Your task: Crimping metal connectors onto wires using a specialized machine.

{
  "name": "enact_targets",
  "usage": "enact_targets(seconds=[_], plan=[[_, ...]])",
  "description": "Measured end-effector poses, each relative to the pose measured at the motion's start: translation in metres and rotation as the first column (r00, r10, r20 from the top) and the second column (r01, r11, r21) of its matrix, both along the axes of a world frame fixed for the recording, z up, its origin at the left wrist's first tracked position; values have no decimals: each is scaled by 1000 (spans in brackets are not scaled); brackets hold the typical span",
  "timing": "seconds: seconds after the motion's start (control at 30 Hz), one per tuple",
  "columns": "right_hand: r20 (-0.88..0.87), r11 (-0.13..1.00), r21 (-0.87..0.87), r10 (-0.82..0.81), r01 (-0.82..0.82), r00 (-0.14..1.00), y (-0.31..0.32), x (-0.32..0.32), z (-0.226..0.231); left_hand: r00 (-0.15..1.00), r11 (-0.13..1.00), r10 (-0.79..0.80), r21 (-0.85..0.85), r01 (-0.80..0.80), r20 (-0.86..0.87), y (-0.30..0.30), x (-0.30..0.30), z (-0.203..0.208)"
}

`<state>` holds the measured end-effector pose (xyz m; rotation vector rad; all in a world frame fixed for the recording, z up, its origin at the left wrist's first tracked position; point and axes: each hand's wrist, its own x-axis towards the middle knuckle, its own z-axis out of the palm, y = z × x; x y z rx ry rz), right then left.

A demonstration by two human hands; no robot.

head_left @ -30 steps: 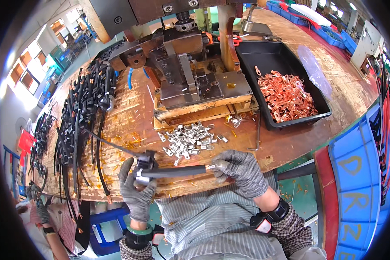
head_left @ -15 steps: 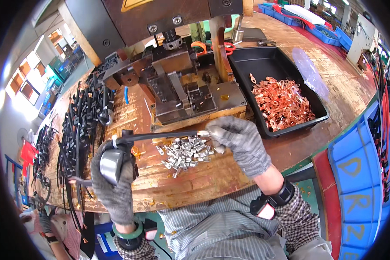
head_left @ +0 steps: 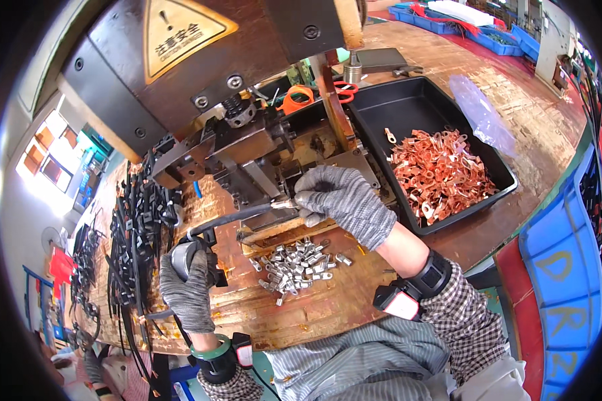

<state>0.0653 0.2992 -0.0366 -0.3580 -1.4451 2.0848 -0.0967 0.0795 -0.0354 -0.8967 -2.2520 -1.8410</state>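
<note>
My left hand point(head_left: 190, 294), in a grey knitted glove, is wrapped around a black cable point(head_left: 231, 218) beside a rounded, shiny dark part point(head_left: 182, 259). The cable slants up to the right, toward the metal press point(head_left: 264, 167). At its far end my gloved right hand point(head_left: 344, 200) pinches a silvery metal tip point(head_left: 284, 204), right in front of the die block; my fingers hide part of it. I cannot tell whether the tip touches the die. Below lies a heap of silver cable lugs point(head_left: 297, 267) on the wooden table.
A black tray point(head_left: 394, 97) with copper lugs point(head_left: 441, 174) stands right of the press. Black cables point(head_left: 144, 234) pile up on the left. Orange-handled scissors point(head_left: 297, 99) lie behind the press. A blue bin point(head_left: 562, 260) is at the right; another person's hand point(head_left: 90, 364) shows lower left.
Both hands have moved the cable up and toward the press, its tip now at the die block. The view has shifted, showing more of the press's upper body.
</note>
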Motion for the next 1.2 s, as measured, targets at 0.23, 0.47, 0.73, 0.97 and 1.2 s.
enact_targets(seconds=[0.23, 0.47, 0.73, 0.97, 1.2], plan=[[17, 998, 37, -44, 44, 999, 12, -14, -1, 988, 994, 107, -13, -109, -113, 4, -18, -6], [10, 996, -87, -1, 2, 1000, 18, -24, 0, 989, 991, 136, 17, -136, -50, 8, -11, -7], [56, 989, 138, -60, 52, 997, 21, -26, -4, 975, 976, 208, -41, -212, -80, 8, -1, 0], [5, 996, 84, -38, 37, 999, 22, -25, -5, 976, 972, 195, -114, -205, -95, 2, -5, -2], [-1, 836, 474, -315, 278, 949, 23, -7, -3, 960, 952, 256, -142, -271, -116, 3, -1, -4]])
